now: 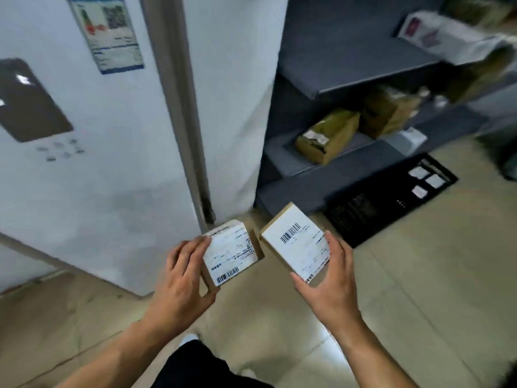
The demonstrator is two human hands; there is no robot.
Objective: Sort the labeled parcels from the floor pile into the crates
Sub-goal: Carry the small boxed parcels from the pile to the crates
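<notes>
Fingers of the left hand curled round the near edge of a small brown cardboard box with a white barcode label, thumb under its lower corner. The right hand gripped a second brown cardboard box with a white barcode label the same way, fingers along its right edge and thumb at the bottom. Both boxes were held label up above the beige tiled floor, just beside each other with a narrow gap between them. A black plastic crate stood on the floor beyond the right box, with three small white-labelled parcels inside. Behind it, grey shelving carried blurred brown cardboard cartons. A white panel with a printed poster stood at left.
</notes>
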